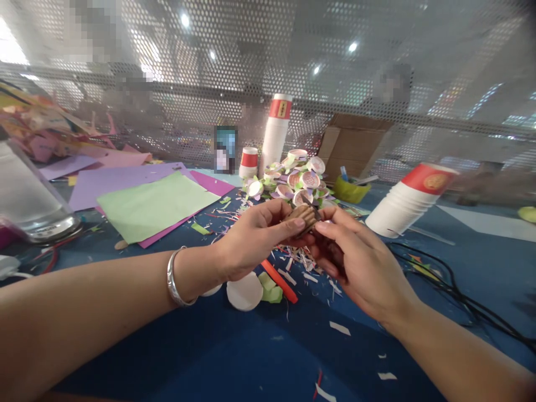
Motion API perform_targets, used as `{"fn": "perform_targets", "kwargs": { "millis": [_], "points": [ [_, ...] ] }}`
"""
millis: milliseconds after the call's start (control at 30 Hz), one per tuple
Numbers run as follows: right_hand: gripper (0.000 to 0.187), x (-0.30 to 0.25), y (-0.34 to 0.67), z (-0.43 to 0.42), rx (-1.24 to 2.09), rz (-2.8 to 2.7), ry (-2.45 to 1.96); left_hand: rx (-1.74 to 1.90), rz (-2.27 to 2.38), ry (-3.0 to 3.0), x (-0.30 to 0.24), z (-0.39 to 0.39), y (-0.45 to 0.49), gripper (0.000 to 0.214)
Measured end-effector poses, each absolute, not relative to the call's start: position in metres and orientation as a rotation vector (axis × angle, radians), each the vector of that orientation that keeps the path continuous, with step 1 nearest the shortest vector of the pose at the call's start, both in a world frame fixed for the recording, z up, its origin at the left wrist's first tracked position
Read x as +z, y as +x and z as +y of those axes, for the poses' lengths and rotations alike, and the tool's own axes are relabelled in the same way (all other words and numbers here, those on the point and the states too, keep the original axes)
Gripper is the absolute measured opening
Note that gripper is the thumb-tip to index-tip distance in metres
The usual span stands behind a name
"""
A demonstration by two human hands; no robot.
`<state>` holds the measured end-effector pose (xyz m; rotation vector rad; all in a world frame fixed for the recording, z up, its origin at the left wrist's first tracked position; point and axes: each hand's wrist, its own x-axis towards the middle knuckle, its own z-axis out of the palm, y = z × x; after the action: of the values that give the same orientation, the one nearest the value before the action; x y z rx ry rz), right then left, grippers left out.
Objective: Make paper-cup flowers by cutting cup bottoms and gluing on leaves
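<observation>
Both hands meet above the middle of the table. My left hand (268,234), with a silver bangle on its wrist, is closed with thumb and fingers pinching a small tan-brown ridged piece (307,215). Close against it, my right hand (355,245) is closed, with its fingers curled by a dark, narrow thing that I cannot make out. Below my hands lie a white paper disc (244,292), crumpled green paper (271,289) and an orange stick-like tube (285,283). Just behind them is a pile of small round paper pieces (310,180) with green and purple edges.
Green paper (159,204) and purple sheets lie to the left, beside a clear container (33,195). Stacked paper cups (410,198) lean at right, near black cables (452,285). A tall cup stack (275,134) and cardboard (355,145) stand behind. Paper scraps litter the blue table.
</observation>
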<state>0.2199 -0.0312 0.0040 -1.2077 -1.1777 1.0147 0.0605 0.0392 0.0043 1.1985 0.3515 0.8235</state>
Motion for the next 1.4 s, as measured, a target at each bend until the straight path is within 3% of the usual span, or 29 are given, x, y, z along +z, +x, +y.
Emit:
{"fn": "perform_targets", "kwargs": {
  "millis": [267, 800, 1400],
  "points": [
    [0.045, -0.001, 0.225, -0.027, 0.940, -1.197, -1.153, 0.858, 0.423, 1.087, 0.003, 0.044, 0.062, 0.015],
    [0.045, 0.000, 0.228, -0.030, 0.958, -1.242, -1.233, 0.840, 0.464, 0.932, 0.009, 0.038, 0.062, 0.012],
    [0.047, 0.004, 0.242, -0.031, 0.704, -1.553, -1.357, 0.668, 0.435, 0.850, 0.010, 0.040, 0.061, 0.021]
  ]
}}
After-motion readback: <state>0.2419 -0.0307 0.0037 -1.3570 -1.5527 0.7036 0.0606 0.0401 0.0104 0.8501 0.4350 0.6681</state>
